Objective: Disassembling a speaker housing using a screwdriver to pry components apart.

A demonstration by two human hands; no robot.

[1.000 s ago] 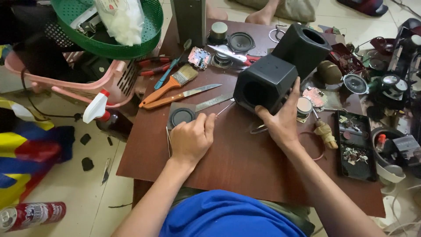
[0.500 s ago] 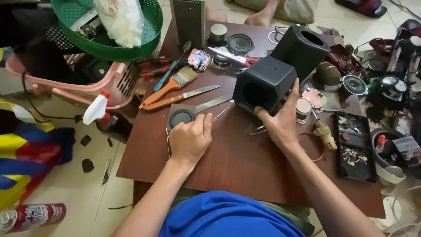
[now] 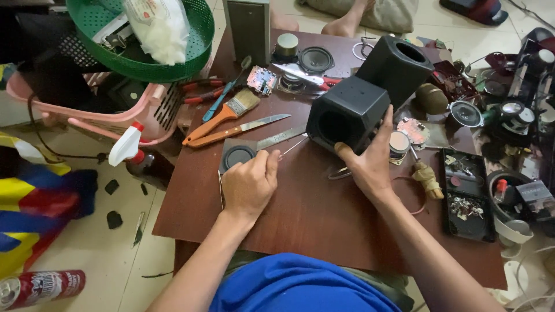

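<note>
Cluttered brown table (image 3: 324, 219), tiled floor (image 3: 104, 254)

You sit at a home repair spot. Low brown counter (image 3: 324, 214) on tiled floor (image 3: 115, 254). Loose speaker drivers (image 3: 315, 59), paintbrush (image 3: 228, 112), plastic baskets (image 3: 144, 63) around.

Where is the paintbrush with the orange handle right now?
The paintbrush lies on the brown table, left of centre in the head view, beside a long knife and below the green basket.

Even, soft daylight fills the view, bright on the pale floor beyond the brown table (image 3: 324, 214). Shadows beside the table's tools are short and faint. A mild sheen crosses the tabletop. Focus is sharp centrally; edges bend and soften slightly.
</note>
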